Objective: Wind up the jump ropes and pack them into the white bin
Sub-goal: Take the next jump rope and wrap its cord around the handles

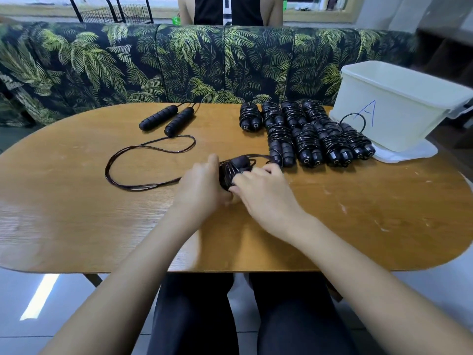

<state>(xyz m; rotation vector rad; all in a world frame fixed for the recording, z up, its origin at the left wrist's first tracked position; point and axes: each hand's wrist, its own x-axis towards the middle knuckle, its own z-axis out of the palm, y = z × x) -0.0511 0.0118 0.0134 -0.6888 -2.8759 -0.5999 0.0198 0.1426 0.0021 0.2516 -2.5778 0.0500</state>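
My left hand (202,181) grips the black handles of a jump rope (234,170) near the middle of the wooden table (76,213). Part of its cord is wrapped around them. My right hand (263,189) pinches the cord against the bundle from the right. The rest of the cord (133,162) lies in a long loose loop to the left. Several wound jump ropes (307,134) lie in two rows at the back right. An unwound jump rope (169,119) lies at the back, its handles side by side. The white bin (391,108), marked with a blue A, stands at the far right.
The bin stands on its white lid (409,152) at the table's right end. A sofa (179,62) with a palm-leaf print runs behind the table. A person (230,10) stands behind the sofa. My dark-clothed legs (243,316) are under the near edge.
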